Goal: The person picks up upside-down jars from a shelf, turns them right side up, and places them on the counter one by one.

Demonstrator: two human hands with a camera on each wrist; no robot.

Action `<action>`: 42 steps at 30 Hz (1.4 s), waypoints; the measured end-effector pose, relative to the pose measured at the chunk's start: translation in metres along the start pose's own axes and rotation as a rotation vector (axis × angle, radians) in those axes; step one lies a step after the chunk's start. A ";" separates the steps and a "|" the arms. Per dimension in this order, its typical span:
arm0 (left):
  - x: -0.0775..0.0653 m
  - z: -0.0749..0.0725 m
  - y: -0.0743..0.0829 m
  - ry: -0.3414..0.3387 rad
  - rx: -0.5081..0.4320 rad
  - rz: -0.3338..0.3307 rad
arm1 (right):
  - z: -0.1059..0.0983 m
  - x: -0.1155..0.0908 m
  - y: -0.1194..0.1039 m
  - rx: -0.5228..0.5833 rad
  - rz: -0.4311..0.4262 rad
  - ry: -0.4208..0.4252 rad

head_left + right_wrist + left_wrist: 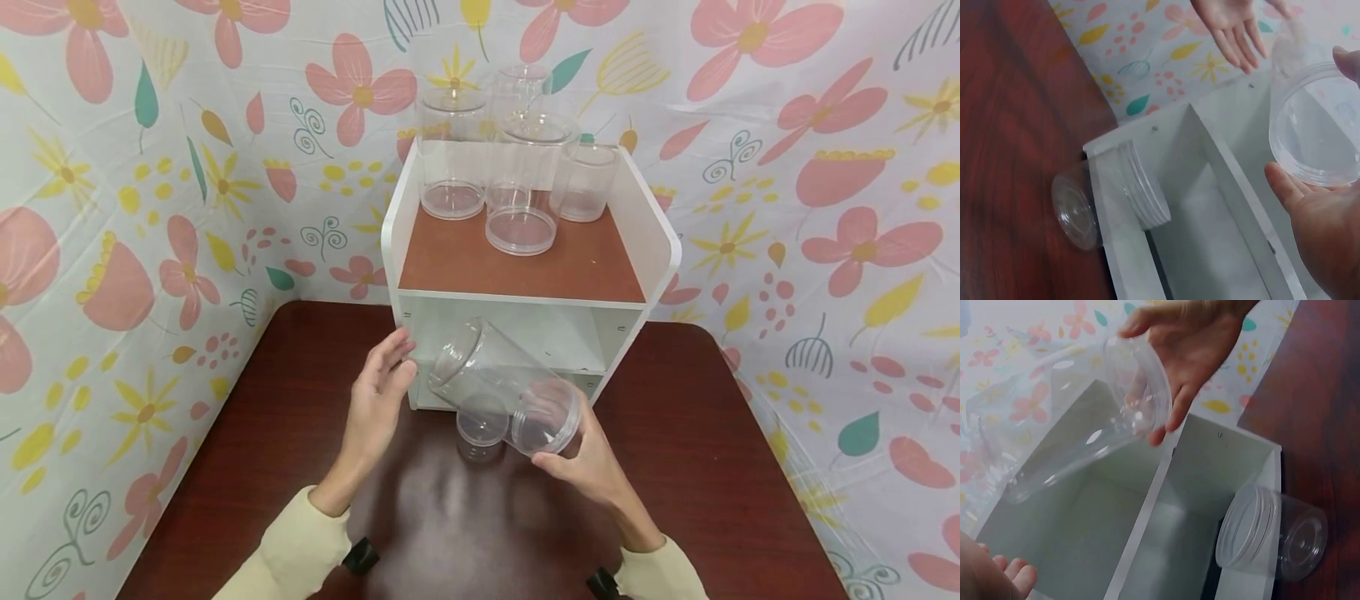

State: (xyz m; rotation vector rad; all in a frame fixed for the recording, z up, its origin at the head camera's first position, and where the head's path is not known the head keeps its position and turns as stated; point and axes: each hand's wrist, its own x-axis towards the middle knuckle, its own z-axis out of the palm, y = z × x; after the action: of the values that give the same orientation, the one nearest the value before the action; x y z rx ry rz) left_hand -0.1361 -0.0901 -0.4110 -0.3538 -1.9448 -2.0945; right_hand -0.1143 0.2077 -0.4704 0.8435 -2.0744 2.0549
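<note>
A tall clear plastic jar (pixel 491 367) is held tilted in front of the white shelf, its ridged end low and to the right. My right hand (pixel 592 467) grips that ridged end, thumb on the near side and fingers round the far side. Beside the jar's upper left end is my left hand (pixel 375 400), fingers loosely bent and holding nothing. In the right wrist view, a gap shows between the left hand (pixel 1232 28) and the gripped ridged end (pixel 1316 150). A small clear jar (pixel 482 425) stands upright on the table below, partly behind the tall one.
The white shelf unit (pixel 656 242) has a brown top board (pixel 450 262) bearing several clear jars (pixel 521 192). Its lower compartments (pixel 1104 519) face the hands. Dark red-brown table (pixel 705 450) surrounds it, and a flowered cloth (pixel 750 208) hangs behind and at the sides.
</note>
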 end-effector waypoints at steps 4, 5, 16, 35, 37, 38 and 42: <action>0.006 -0.005 0.000 0.065 0.031 -0.013 | -0.009 -0.004 -0.005 -0.015 0.023 0.037; 0.007 -0.006 0.000 0.078 0.042 -0.016 | -0.011 -0.005 -0.007 -0.016 0.033 0.046; 0.027 -0.018 0.000 0.112 0.151 0.009 | -0.037 -0.015 -0.026 -0.001 0.049 0.122; 0.053 -0.016 -0.006 0.090 0.295 -0.017 | -0.084 -0.021 -0.053 -0.137 0.045 0.112; 0.055 -0.015 -0.007 0.097 0.302 -0.018 | -0.087 -0.020 -0.056 -0.141 0.034 0.113; 0.056 -0.015 -0.008 0.102 0.308 -0.014 | -0.088 -0.019 -0.057 -0.148 0.026 0.111; 0.061 -0.014 -0.015 0.128 0.340 0.010 | -0.090 -0.017 -0.063 -0.272 0.027 0.120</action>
State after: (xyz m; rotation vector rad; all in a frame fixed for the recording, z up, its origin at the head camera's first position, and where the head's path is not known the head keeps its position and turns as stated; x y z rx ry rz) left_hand -0.1984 -0.1043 -0.4052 -0.1549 -2.1623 -1.6898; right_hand -0.0988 0.3022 -0.4139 0.6358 -2.2394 1.7313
